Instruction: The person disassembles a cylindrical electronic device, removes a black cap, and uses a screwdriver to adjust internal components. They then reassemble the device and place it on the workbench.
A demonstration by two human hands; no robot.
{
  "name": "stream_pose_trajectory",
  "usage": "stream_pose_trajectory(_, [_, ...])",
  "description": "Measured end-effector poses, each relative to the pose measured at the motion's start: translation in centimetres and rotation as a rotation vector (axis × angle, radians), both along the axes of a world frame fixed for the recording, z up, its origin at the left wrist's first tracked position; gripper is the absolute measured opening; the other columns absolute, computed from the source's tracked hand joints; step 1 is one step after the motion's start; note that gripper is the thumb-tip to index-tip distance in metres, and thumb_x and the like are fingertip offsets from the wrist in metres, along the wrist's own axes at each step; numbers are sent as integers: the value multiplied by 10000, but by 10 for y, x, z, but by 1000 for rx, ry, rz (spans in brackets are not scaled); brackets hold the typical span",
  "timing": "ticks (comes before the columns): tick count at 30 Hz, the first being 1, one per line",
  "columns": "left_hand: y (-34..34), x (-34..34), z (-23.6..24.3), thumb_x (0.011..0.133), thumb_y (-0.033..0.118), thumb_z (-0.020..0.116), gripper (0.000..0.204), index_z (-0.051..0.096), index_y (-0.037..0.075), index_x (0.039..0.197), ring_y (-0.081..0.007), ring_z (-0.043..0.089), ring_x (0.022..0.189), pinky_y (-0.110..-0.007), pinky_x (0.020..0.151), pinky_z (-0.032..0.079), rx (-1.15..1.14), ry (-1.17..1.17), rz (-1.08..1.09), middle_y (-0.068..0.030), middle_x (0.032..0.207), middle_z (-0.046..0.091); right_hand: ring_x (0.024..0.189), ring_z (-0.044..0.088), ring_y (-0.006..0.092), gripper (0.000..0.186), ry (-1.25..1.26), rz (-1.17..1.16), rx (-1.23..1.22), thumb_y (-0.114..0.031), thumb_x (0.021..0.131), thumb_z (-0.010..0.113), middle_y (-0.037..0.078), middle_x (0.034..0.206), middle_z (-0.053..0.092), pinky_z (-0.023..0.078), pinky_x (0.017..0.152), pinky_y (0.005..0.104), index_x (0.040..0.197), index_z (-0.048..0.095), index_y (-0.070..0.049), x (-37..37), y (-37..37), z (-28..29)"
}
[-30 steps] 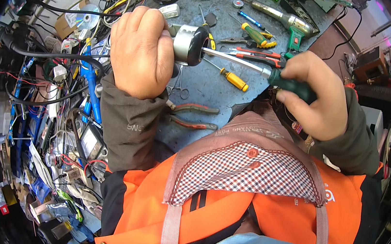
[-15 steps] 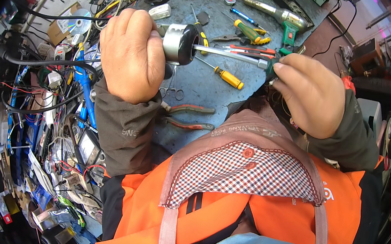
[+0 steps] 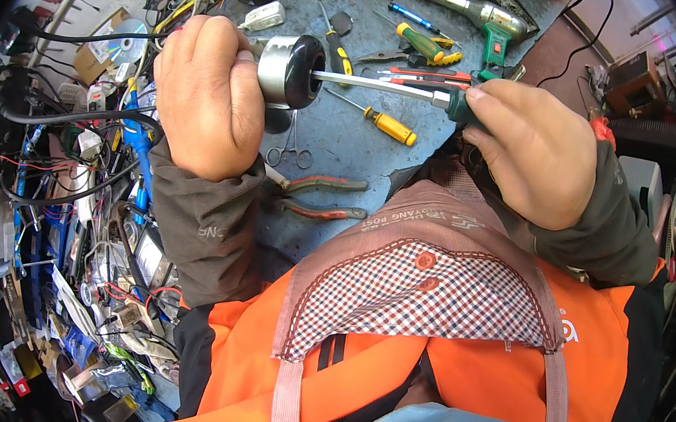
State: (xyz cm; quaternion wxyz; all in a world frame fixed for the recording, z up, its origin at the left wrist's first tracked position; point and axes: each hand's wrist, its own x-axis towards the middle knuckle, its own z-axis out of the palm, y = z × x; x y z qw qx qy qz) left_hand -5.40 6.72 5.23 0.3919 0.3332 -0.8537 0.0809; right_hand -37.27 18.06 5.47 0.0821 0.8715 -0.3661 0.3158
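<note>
Screwdriver blade [image 3: 383, 87] is in black-rimmed silver cylinder [image 3: 279, 69], 11 o'clock — your left hand [image 3: 209, 102] grips cylinder, right hand [image 3: 535, 151] pinches green handle [image 3: 457, 107]. Insertion's done — what's left inside doesn't show.

Silver-and-black cylindrical device [image 3: 289, 70], dark green screwdriver handle [image 3: 460, 106], yellow-handled screwdriver [image 3: 390, 127], orange-and-black jacket [image 3: 470, 375], navy-red-and-white checked apron panel [image 3: 378, 294], blue tabletop [image 3: 346, 149]
</note>
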Motion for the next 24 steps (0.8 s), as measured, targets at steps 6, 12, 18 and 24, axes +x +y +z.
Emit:
stream_pose_trajectory(6, [1,-6,0,886,114,564,68,569,47,894,-365,532,831,-455,782,401,-17,-6,4,-141,879,557,730,692,250,310,-84,-36,210,-61,906,746,152,913,720,566,635,323,1205,705,11,2,2,-3])
stream_pose_trajectory(12, [-1,-4,-2,889,113,555,76,576,41,898,-371,529,826,-459,780,406,3,7,-29,-148,882,556,735,629,108,362,-956,80,1425,-145,946,752,65,916,672,516,680,245,1256,631,-3,-1,-5,15])
stream_pose_trajectory(18, [-1,0,-1,897,112,556,82,586,36,910,-377,530,831,-457,782,412,6,11,-14,-151,889,561,754,663,240,432,12,37,40,-9,779,774,128,1034,700,559,671,311,1202,690,9,-1,-6,0])
stream_pose_trajectory(24, [-7,-2,-4,876,91,556,84,574,13,850,-389,532,766,-461,718,421,-41,79,-90,-169,816,554,612,592,134,366,-478,-4,706,-73,951,677,128,956,695,466,512,255,1305,655,16,4,-1,2])
